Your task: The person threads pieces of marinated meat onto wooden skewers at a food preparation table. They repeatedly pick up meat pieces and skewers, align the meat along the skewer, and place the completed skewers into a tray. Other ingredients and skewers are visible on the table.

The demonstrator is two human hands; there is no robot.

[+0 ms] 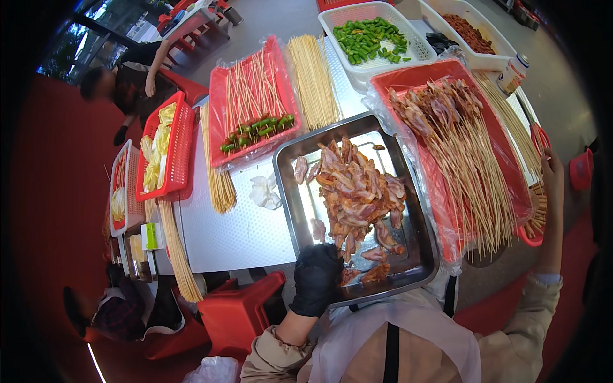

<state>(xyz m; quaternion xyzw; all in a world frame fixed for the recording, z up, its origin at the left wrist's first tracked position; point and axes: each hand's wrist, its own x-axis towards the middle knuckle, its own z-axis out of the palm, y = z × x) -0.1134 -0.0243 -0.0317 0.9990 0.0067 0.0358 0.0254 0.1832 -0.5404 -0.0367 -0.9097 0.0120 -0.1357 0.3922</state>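
Observation:
A steel tray holding a heap of raw marinated meat pieces lies in front of me. My left hand, in a black glove, is at the tray's near left corner beside the meat; its fingers are partly hidden, and whether they grip anything is unclear. My right hand, bare, is raised at the far right by the red handles of scissors; its hold is unclear. Between them, a red tray lined with plastic holds meat threaded on bamboo skewers.
Another red tray bears skewers with green peppers. Loose bamboo skewers lie beside it. White baskets stand at the back, one with cut green peppers. A red basket of leafy vegetables stands left, near a person. A red stool is below.

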